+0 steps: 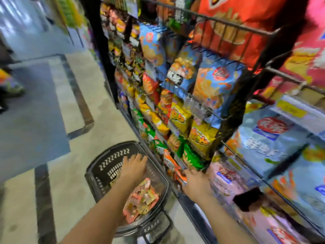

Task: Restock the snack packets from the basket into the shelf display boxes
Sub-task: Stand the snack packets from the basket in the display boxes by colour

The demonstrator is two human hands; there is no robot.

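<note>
A black plastic basket [109, 166] stands on the floor against the shelf foot, with several small red and gold snack packets [140, 199] heaped in its near half. My left hand [134, 167] reaches into the basket above the heap, fingers spread and empty. My right hand [194, 184] is at the low shelf, fingers on an orange packet [177, 173] at the front of a display box; the blur hides whether it grips it. Green packets [190, 157] and yellow packets [202, 136] stand in the rows above.
A black wire rack [228, 120] of blue chip bags juts out over the low shelf. To the right are shelves with pale blue packs [274, 141]. The tiled aisle floor [73, 106] stretches away on the left, with another person's shoes at the far left edge.
</note>
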